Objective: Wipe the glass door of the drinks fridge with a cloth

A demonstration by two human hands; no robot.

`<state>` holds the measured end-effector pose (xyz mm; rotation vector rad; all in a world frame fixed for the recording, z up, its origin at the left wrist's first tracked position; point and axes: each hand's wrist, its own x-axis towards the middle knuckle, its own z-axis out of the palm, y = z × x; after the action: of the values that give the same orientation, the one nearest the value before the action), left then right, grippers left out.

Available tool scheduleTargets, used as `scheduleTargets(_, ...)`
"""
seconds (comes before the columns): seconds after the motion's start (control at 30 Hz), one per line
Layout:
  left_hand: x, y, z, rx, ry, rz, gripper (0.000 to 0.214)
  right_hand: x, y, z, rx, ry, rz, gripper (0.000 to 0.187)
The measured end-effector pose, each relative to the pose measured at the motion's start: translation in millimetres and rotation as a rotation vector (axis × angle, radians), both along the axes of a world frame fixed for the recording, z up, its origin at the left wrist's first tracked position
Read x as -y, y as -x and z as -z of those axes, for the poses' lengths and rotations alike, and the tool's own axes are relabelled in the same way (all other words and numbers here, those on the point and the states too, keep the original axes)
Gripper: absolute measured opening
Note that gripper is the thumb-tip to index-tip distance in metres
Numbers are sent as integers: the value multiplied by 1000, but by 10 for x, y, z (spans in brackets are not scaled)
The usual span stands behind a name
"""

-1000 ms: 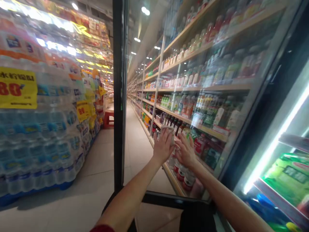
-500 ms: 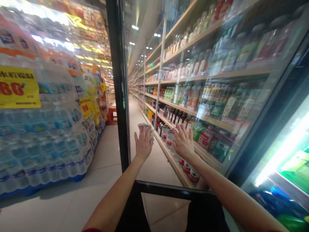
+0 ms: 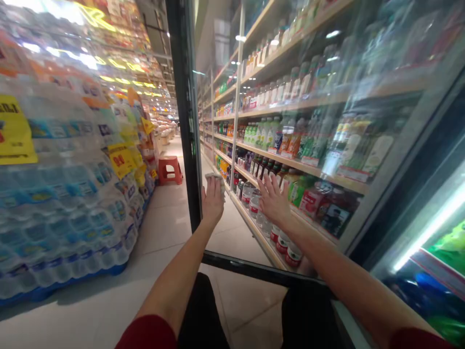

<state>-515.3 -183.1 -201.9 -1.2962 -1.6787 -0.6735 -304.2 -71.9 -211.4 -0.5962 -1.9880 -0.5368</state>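
My left hand [image 3: 212, 202] holds a folded pale cloth [image 3: 215, 182] at its fingertips, pressed against the glass of a refrigerator door [image 3: 308, 145]. My right hand [image 3: 273, 199] lies flat on the same pane, with fingers spread and nothing in them. A black door frame [image 3: 186, 106] runs upright just left of my left hand. The door's black bottom rail [image 3: 261, 271] crosses below both forearms.
Bottled drinks fill the wooden shelves [image 3: 290, 160] behind the glass. On the left stands a shrink-wrapped stack of bottled water [image 3: 69, 203] with yellow price signs. A red plastic stool [image 3: 170, 169] sits on the tiled aisle floor [image 3: 163, 242]. A lit cabinet interior [image 3: 425, 252] lies to the right.
My left hand and the cloth have slid left and upward across the glass. My right hand has risen a little. The view has turned slightly, showing more of the aisle.
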Motion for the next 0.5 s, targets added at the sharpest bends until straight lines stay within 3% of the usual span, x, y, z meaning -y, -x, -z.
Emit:
scheduleTargets(0.13,-306,-53,197,27,71,94,56,-49,152,-44,20,27,-31,55)
scheduleTargets(0.27,-469,60,208,66,64,303,69,5,569,-62,244,-17,-237,53)
scheduleTargets(0.4,-316,376,107,57,197,434,81,15,1073,-88,267,59,-262,59)
scheduleTargets(0.5,-54,581,171,57,280,349,86,-66,1345,-126,282,44,-238,55)
